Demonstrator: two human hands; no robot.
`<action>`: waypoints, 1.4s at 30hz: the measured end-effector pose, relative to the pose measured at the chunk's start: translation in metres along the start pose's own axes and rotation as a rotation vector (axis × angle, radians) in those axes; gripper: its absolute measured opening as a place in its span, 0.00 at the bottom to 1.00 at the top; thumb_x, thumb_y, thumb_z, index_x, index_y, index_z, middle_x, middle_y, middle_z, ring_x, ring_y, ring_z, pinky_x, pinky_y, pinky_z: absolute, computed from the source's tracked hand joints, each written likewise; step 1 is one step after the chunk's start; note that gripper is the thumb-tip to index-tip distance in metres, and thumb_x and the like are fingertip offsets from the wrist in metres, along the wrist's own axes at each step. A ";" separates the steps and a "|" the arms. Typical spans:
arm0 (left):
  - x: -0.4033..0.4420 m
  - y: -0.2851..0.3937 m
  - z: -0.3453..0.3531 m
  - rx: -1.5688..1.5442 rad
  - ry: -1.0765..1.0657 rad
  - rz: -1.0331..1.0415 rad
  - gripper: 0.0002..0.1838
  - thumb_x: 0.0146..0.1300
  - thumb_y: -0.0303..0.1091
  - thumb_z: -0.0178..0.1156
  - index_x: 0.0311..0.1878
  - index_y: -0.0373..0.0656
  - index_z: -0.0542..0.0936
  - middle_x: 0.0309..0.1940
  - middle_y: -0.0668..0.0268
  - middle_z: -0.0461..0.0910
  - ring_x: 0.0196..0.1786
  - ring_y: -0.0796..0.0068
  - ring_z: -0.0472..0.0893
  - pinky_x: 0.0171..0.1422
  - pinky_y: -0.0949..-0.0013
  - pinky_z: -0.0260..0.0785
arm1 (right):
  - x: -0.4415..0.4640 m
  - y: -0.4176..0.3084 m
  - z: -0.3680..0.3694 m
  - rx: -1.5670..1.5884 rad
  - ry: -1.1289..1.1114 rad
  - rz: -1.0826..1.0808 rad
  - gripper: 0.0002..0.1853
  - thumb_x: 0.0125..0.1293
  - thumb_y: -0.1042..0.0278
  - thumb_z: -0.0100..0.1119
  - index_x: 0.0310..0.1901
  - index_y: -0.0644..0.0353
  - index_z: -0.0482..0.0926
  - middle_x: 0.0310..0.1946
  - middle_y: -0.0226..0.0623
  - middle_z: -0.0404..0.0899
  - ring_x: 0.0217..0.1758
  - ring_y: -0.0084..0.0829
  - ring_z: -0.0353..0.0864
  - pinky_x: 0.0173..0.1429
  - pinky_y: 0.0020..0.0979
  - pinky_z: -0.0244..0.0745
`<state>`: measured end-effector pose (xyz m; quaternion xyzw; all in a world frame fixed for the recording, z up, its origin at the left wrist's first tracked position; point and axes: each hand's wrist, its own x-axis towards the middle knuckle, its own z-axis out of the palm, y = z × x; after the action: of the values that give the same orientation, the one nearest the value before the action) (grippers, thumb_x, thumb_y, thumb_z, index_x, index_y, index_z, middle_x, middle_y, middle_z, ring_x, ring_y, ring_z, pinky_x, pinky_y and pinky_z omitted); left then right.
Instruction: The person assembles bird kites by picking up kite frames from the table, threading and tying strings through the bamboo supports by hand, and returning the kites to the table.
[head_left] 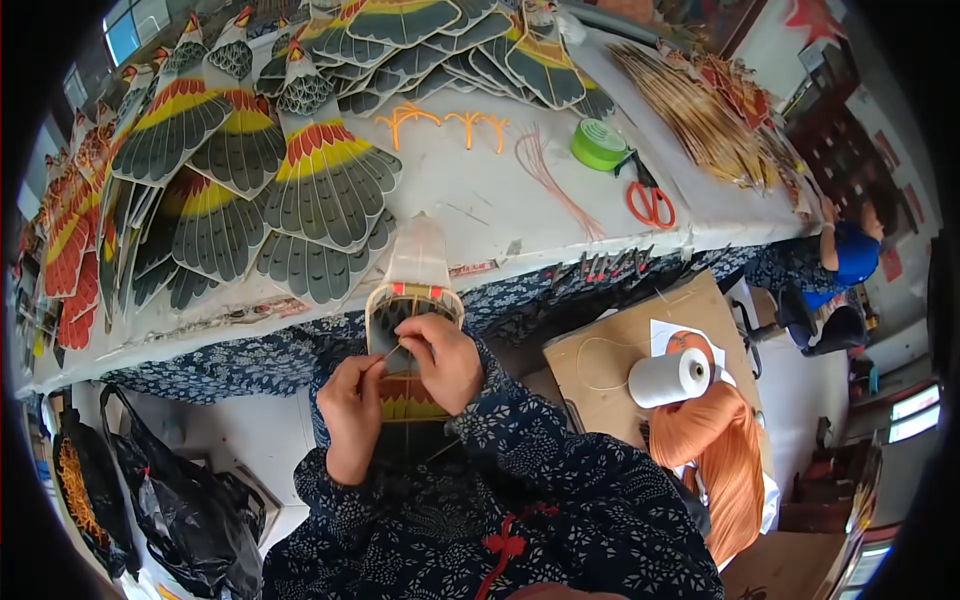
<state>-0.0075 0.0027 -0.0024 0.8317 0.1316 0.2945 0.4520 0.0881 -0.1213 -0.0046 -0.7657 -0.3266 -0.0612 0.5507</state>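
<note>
Both hands meet over a painted piece with a curved pale frame (460, 303), which rests against the table edge in front of my body. My left hand (352, 408) pinches a thin strand or stick. Close beside it, my right hand (442, 362) has its thumb and fingers pressed together on the same thin item. Whether it is thread or a thin stick is too small to tell. Below the hands, a red and yellow painted band (402, 396) shows on the piece. Its lower part lies in shadow over my lap.
Painted bird-shaped pieces (325, 185) cover the table's left and back. Orange wire forms (476, 128), green tape (598, 145), red-handled scissors (651, 204) and thin sticks (690, 120) lie farther right. A white spool (660, 379) and orange fibre (725, 460) sit on a board. Another person (855, 250) is far right.
</note>
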 end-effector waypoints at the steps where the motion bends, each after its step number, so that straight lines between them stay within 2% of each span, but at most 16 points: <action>1: 0.000 0.001 -0.001 -0.007 -0.003 -0.044 0.01 0.62 0.22 0.63 0.37 0.37 0.82 0.28 0.58 0.82 0.26 0.66 0.82 0.31 0.70 0.71 | 0.000 -0.003 -0.001 -0.001 -0.001 -0.009 0.08 0.65 0.77 0.59 0.45 0.63 0.79 0.40 0.43 0.81 0.42 0.37 0.84 0.45 0.30 0.77; 5: -0.008 0.001 0.004 -0.047 -0.007 -0.126 0.02 0.64 0.22 0.62 0.39 0.37 0.81 0.28 0.61 0.83 0.26 0.73 0.82 0.32 0.72 0.72 | 0.008 -0.046 -0.026 0.076 0.012 -0.030 0.09 0.64 0.79 0.60 0.46 0.66 0.79 0.44 0.43 0.80 0.46 0.37 0.84 0.48 0.32 0.77; 7: -0.015 -0.003 0.003 -0.051 -0.051 -0.100 0.04 0.66 0.23 0.62 0.42 0.36 0.80 0.27 0.65 0.83 0.28 0.80 0.82 0.33 0.75 0.74 | 0.011 -0.070 -0.054 0.592 -0.001 0.188 0.10 0.68 0.67 0.59 0.41 0.67 0.77 0.40 0.38 0.77 0.40 0.36 0.81 0.54 0.43 0.76; 9: -0.021 0.005 0.004 -0.090 -0.025 -0.096 0.05 0.66 0.23 0.61 0.44 0.36 0.80 0.30 0.63 0.84 0.29 0.78 0.83 0.34 0.74 0.74 | 0.021 -0.074 -0.087 1.311 -0.008 0.209 0.20 0.72 0.51 0.52 0.34 0.63 0.75 0.30 0.29 0.71 0.32 0.32 0.74 0.54 0.52 0.72; 10: -0.025 0.011 0.006 -0.137 -0.012 -0.087 0.06 0.66 0.22 0.59 0.46 0.36 0.79 0.32 0.60 0.86 0.29 0.75 0.84 0.35 0.73 0.75 | 0.026 -0.080 -0.102 1.636 -0.100 0.037 0.27 0.74 0.42 0.42 0.27 0.58 0.71 0.23 0.26 0.63 0.28 0.30 0.68 0.52 0.51 0.71; 12: -0.031 0.011 0.013 -0.249 -0.027 -0.092 0.06 0.67 0.22 0.59 0.46 0.35 0.79 0.33 0.60 0.86 0.30 0.75 0.84 0.35 0.74 0.75 | 0.029 -0.106 -0.127 1.905 -0.328 -0.276 0.31 0.78 0.44 0.37 0.21 0.57 0.72 0.16 0.31 0.69 0.19 0.33 0.71 0.39 0.48 0.76; 14: -0.033 0.008 0.013 -0.352 -0.048 -0.098 0.07 0.68 0.22 0.58 0.47 0.35 0.78 0.34 0.61 0.86 0.31 0.75 0.85 0.36 0.75 0.75 | 0.035 -0.127 -0.148 1.831 -0.714 -0.523 0.34 0.79 0.40 0.29 0.19 0.56 0.68 0.20 0.37 0.71 0.19 0.35 0.69 0.39 0.59 0.73; 16: -0.035 0.008 0.011 -0.203 -0.089 -0.102 0.06 0.69 0.21 0.56 0.47 0.35 0.78 0.34 0.61 0.86 0.31 0.78 0.84 0.35 0.76 0.74 | 0.035 -0.152 -0.155 1.763 -0.814 -0.565 0.35 0.80 0.51 0.29 0.16 0.62 0.71 0.15 0.42 0.73 0.14 0.37 0.70 0.50 0.64 0.77; 17: -0.036 0.008 0.010 -0.186 -0.096 -0.111 0.06 0.69 0.21 0.56 0.47 0.35 0.78 0.34 0.61 0.86 0.31 0.78 0.84 0.35 0.76 0.74 | 0.038 -0.155 -0.154 1.781 -0.800 -0.566 0.35 0.80 0.51 0.29 0.16 0.62 0.71 0.15 0.42 0.73 0.14 0.37 0.70 0.50 0.64 0.77; 20: -0.036 0.010 0.010 -0.218 -0.121 -0.148 0.07 0.69 0.20 0.55 0.47 0.34 0.79 0.34 0.63 0.86 0.30 0.79 0.84 0.34 0.77 0.74 | 0.052 -0.159 -0.149 1.725 -1.065 -0.436 0.30 0.78 0.52 0.40 0.18 0.59 0.71 0.16 0.34 0.70 0.14 0.27 0.65 0.49 0.51 0.83; 21: -0.037 0.010 0.010 -0.215 -0.130 -0.150 0.07 0.69 0.20 0.55 0.47 0.34 0.79 0.34 0.63 0.86 0.30 0.79 0.84 0.34 0.77 0.74 | 0.046 -0.156 -0.151 1.728 -1.054 -0.435 0.30 0.78 0.52 0.40 0.18 0.59 0.71 0.16 0.34 0.70 0.14 0.27 0.65 0.49 0.51 0.83; 24: -0.036 0.010 0.010 -0.175 -0.123 -0.156 0.07 0.69 0.20 0.55 0.47 0.35 0.79 0.33 0.63 0.86 0.30 0.80 0.83 0.33 0.78 0.73 | 0.018 -0.143 -0.161 1.868 -0.787 -0.277 0.38 0.80 0.52 0.25 0.13 0.62 0.69 0.15 0.44 0.73 0.14 0.38 0.70 0.49 0.68 0.75; 32: -0.037 0.005 0.015 -0.194 -0.130 -0.170 0.07 0.69 0.21 0.55 0.47 0.35 0.79 0.32 0.63 0.86 0.28 0.80 0.83 0.32 0.77 0.74 | 0.031 -0.153 -0.175 1.711 -0.927 -0.097 0.39 0.80 0.51 0.25 0.12 0.62 0.69 0.14 0.45 0.72 0.14 0.39 0.69 0.48 0.71 0.72; 37: -0.037 0.000 0.014 -0.172 -0.124 -0.182 0.07 0.69 0.21 0.55 0.48 0.35 0.79 0.31 0.62 0.86 0.27 0.80 0.83 0.32 0.77 0.74 | 0.015 -0.143 -0.184 1.729 -0.858 -0.052 0.39 0.80 0.52 0.25 0.12 0.62 0.69 0.14 0.45 0.72 0.13 0.39 0.69 0.47 0.69 0.74; 40: -0.037 -0.001 0.016 -0.205 -0.121 -0.199 0.08 0.69 0.22 0.56 0.49 0.35 0.79 0.31 0.62 0.86 0.27 0.80 0.82 0.31 0.77 0.74 | 0.022 -0.137 -0.154 1.806 -0.788 -0.468 0.38 0.80 0.50 0.27 0.13 0.63 0.70 0.14 0.44 0.72 0.12 0.37 0.68 0.47 0.64 0.76; 42: -0.037 0.000 0.017 -0.209 -0.124 -0.210 0.08 0.68 0.22 0.56 0.49 0.36 0.79 0.31 0.62 0.86 0.27 0.80 0.82 0.31 0.77 0.74 | 0.029 -0.136 -0.152 1.802 -0.831 -0.448 0.37 0.80 0.51 0.28 0.15 0.62 0.71 0.15 0.43 0.72 0.13 0.37 0.68 0.47 0.63 0.77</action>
<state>-0.0268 -0.0266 -0.0235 0.7784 0.1585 0.2056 0.5716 0.0740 -0.2188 0.1770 0.0521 -0.5527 0.3767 0.7415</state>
